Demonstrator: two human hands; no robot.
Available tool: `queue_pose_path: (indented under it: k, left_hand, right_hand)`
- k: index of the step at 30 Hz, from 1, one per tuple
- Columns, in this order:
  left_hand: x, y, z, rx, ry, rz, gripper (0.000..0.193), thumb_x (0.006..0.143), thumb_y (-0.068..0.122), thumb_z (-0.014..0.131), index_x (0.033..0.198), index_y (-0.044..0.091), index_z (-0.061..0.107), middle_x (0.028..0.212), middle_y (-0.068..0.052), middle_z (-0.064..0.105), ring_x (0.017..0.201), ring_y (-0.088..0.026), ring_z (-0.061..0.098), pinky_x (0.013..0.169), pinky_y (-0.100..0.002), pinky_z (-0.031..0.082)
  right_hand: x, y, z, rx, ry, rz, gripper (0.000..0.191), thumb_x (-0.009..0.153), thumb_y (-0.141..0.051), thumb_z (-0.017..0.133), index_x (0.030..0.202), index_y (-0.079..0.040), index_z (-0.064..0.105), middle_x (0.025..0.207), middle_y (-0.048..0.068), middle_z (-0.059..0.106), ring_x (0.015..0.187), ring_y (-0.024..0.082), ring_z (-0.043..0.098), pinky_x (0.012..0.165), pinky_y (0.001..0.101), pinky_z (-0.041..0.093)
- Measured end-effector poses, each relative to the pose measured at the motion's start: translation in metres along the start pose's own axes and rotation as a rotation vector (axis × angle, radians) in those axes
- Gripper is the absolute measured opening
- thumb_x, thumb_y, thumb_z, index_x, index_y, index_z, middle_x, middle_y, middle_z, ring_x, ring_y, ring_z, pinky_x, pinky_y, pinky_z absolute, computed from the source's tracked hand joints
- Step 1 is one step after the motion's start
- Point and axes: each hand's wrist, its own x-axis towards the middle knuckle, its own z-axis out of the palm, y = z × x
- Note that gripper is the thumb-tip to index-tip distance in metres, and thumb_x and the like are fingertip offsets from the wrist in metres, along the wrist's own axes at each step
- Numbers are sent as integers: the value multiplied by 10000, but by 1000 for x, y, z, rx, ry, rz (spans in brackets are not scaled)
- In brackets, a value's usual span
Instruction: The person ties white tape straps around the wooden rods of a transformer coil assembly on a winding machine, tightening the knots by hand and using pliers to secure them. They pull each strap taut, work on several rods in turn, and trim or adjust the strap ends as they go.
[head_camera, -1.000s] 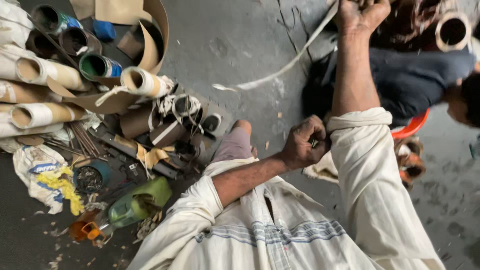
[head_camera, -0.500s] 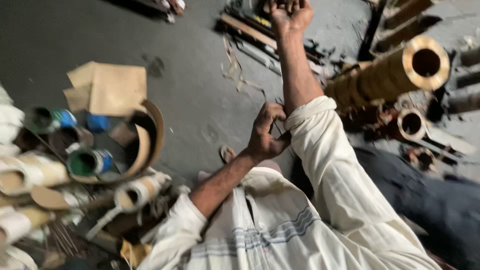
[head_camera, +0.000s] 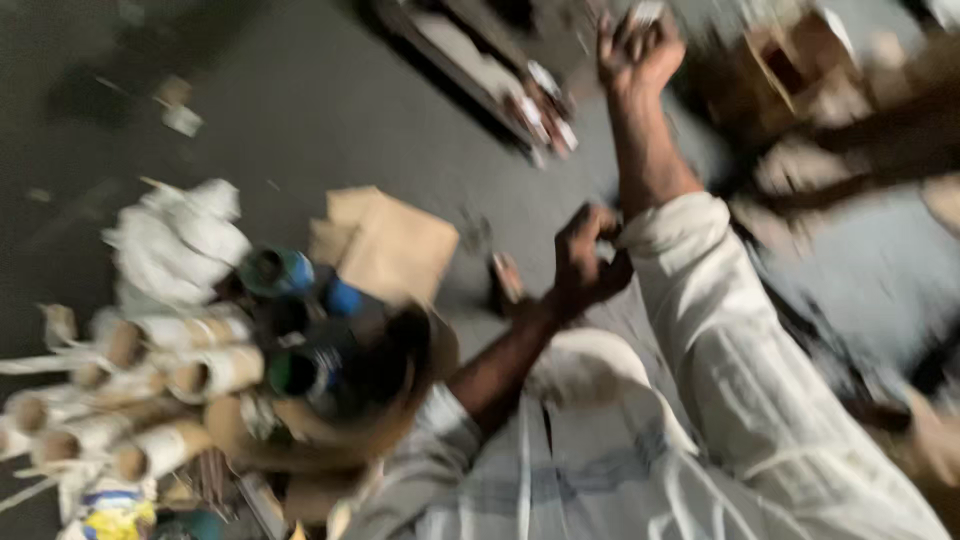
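Note:
The picture is heavily blurred. My right arm reaches up and away in a white sleeve (head_camera: 720, 330), pushed back to mid-forearm. At its end my right hand (head_camera: 638, 52) has its fingers curled in; I cannot make out anything in it. My left hand (head_camera: 585, 262) comes in from the lower left with its own sleeve rolled to the elbow. It pinches the cuff of the right sleeve (head_camera: 650, 225). Below both arms lies my white striped shirt (head_camera: 560, 480).
A heap of cardboard tubes (head_camera: 150, 385), some with green and blue ends, lies at the left, with a white bundle (head_camera: 180, 240) above it. A brown cardboard sheet (head_camera: 390, 240) rests on the dark floor (head_camera: 280, 110). A long board (head_camera: 480, 70) and blurred brown shapes (head_camera: 850, 130) lie farther off.
The view has swung and blurred, so the tube heap now sits lower left. My left hand stays at the right cuff, and the right arm stays stretched out.

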Motion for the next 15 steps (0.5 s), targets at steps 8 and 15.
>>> queue_pose_path:
  k: [8,15]
  left_hand:
    - [195,-105,-136,95,6,-229,210,865,173,682,963,52,541,882,-141,562,832,-327,568,745,-436,486]
    - [419,-151,-290,-113,-482,-194,272,874,212,716,1042,75,552,953,-139,593,952,-328,583,843,-474,500]
  right_hand:
    - [239,282,69,-702,77,140,156,876,-155,614,936,-52,714,814,122,698,644,250,681,572,392,554]
    - [413,487,84,-2240,-730,-181,224,850,-166,728,1034,-38,720,937,163,753,834,263,712,736,417,563]
